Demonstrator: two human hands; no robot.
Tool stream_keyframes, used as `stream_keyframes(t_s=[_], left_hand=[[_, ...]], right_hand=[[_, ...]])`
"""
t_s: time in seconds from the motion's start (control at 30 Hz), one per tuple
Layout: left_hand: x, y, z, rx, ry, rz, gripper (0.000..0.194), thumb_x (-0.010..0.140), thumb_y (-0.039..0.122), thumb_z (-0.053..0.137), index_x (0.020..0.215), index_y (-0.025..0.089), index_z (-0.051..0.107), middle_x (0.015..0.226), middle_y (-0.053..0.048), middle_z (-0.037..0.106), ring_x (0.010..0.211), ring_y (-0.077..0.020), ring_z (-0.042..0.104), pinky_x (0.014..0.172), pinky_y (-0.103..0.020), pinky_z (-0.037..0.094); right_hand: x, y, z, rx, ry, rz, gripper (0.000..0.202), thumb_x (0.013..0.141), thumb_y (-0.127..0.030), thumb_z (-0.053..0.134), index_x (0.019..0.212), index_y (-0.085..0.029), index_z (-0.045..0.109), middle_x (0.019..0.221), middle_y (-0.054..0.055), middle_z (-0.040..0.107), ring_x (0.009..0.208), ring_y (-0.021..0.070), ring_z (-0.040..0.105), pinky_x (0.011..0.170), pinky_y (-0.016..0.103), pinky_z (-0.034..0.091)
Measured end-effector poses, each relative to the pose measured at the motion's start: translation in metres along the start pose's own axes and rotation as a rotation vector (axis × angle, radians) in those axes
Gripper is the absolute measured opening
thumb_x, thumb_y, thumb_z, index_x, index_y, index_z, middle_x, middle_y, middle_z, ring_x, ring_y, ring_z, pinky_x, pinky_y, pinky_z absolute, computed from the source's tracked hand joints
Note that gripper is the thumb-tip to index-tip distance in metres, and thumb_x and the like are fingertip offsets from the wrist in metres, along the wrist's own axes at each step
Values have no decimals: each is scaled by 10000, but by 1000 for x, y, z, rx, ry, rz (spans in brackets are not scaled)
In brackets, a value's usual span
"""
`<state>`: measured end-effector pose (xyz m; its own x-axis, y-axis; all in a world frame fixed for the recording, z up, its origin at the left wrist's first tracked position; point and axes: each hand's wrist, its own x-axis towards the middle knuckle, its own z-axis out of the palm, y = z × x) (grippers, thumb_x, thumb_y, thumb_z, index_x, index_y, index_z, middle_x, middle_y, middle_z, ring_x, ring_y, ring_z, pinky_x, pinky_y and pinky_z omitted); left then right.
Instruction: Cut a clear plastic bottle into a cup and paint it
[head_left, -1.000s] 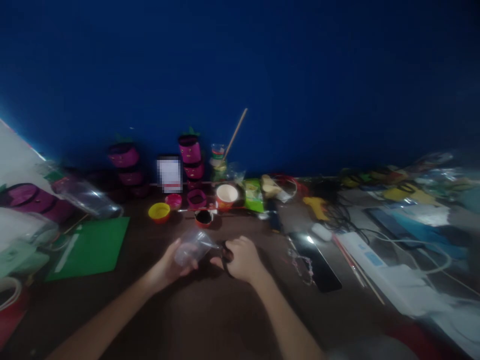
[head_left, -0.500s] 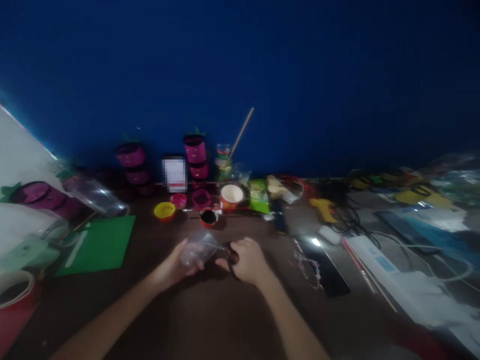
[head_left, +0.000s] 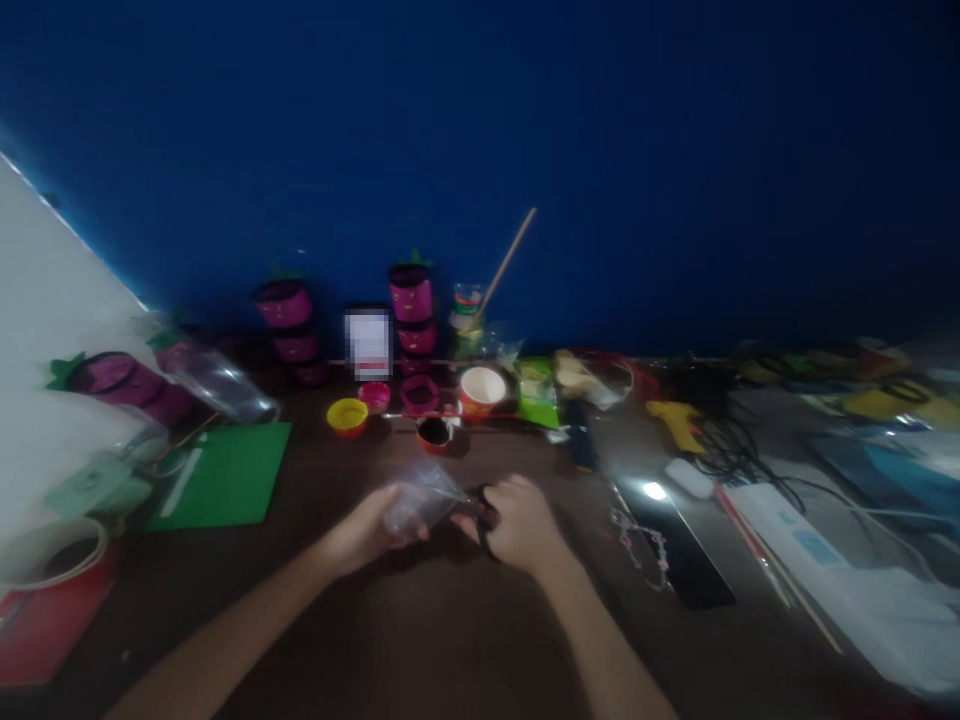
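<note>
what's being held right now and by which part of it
Scissors, by their dark handles, in the right grip; a clear plastic piece, around its left and near sides, in the left grip. Blur hides exact finger placement.

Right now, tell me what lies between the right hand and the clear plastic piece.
In the head view, scissors extend from the right hand to the clear plastic piece.

The left hand (head_left: 367, 528) and right hand (head_left: 519, 522) are bare, as are both slim, smooth-contoured forearms (head_left: 244, 622), which broaden gradually along their length, finer details lost to blur and dimness.
</note>
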<state>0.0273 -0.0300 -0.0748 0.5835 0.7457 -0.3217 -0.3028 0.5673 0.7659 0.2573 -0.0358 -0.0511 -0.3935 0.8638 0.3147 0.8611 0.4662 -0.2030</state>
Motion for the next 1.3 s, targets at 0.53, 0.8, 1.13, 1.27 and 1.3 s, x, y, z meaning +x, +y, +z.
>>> stream_keyframes(t_s=[0.53, 0.8, 1.13, 1.27, 1.3], left_hand=[[1, -2, 1, -29, -32, -58, 580, 756, 660, 487, 1019, 164, 634, 848, -87, 666, 655, -148, 532, 584, -251, 327], [3, -7, -2, -40, -8, -33, 565, 739, 661, 509, 991, 167, 616, 768, -69, 653, 656, -158, 543, 568, -243, 311], [5, -6, -5, 65, 240, 221, 538, 664, 536, 692, 1021, 156, 558, 748, -38, 646, 686, -157, 570, 651, -260, 400], [5, -11, -12, 172, 310, 274, 525, 657, 467, 725, 1052, 163, 563, 801, -37, 644, 711, -163, 578, 659, -254, 412], [5, -11, -12, 193, 318, 288, 519, 654, 455, 731, 1052, 169, 562, 817, -37, 644, 727, -170, 580, 669, -257, 417]], right_hand=[[1, 9, 8, 279, -11, 4, 586, 721, -687, 534, 415, -191, 474, 413, 10, 483, 460, 113, 405, 524, 257, 283], [4, 10, 11, 487, -83, 209, 589, 706, -690, 546, 453, -159, 563, 466, 5, 488, 455, 104, 438, 459, 233, 294], [2, 2, -7, 324, -231, 100, 460, 729, -591, 598, 529, -185, 512, 480, -23, 536, 484, 104, 439, 582, 247, 304], [2, -1, -8, 260, -222, 110, 487, 716, -612, 600, 500, -194, 470, 471, -21, 537, 486, 110, 445, 568, 246, 288], [2, -1, -8, 250, -220, 111, 491, 714, -614, 601, 495, -195, 467, 465, -23, 537, 479, 109, 444, 568, 246, 289]])
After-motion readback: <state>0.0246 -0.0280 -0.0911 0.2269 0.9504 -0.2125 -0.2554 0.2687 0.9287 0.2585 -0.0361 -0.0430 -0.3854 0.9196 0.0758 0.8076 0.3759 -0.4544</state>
